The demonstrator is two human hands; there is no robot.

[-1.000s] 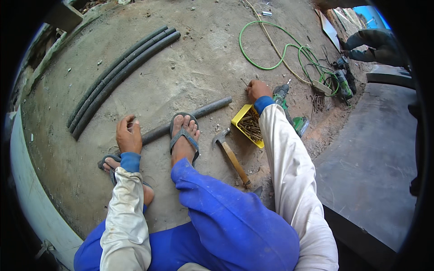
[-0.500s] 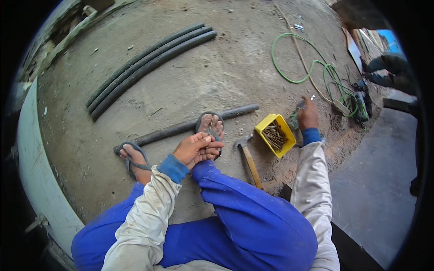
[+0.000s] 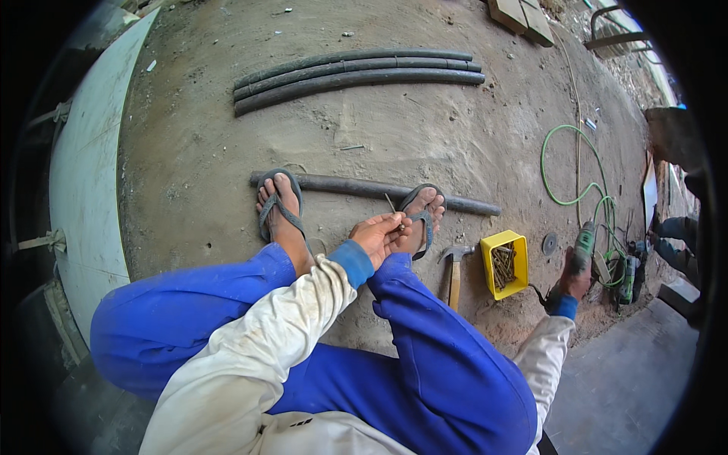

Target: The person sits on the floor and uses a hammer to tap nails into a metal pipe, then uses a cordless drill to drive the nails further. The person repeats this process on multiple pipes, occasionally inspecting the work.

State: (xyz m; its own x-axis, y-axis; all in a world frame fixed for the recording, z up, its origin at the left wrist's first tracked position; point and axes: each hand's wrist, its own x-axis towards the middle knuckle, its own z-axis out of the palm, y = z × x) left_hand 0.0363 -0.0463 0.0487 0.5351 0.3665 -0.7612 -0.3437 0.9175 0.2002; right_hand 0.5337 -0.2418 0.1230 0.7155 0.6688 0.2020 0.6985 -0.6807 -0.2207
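Note:
My left hand [image 3: 381,237] is closed above my right foot, pinching a thin metal fastener [image 3: 390,202] between thumb and fingertips; whether it is a nail or a screw I cannot tell. Out to the right, my right hand [image 3: 574,279] wraps round a green and black power drill [image 3: 585,241], its head pointing away from me. Between the hands stands a yellow box [image 3: 489,265], with several brownish screws or nails [image 3: 503,265] inside. Left of that box lies a hammer [image 3: 455,277] with a wooden handle. Under my sandals runs a dark pipe [image 3: 334,184].
Three dark pipes [image 3: 356,76] lie side by side farther off on the dirt ground. A green hose [image 3: 547,171] loops at the right, near another green power tool [image 3: 628,280] and a grey disc [image 3: 550,243]. Pale board [image 3: 87,197] borders the left; a grey sheet [image 3: 622,371] lies lower right.
My right hand has taken hold of the drill, which lay beside the yellow box. My left hand keeps its pinch on the fastener. The view has swung, shifting the scene.

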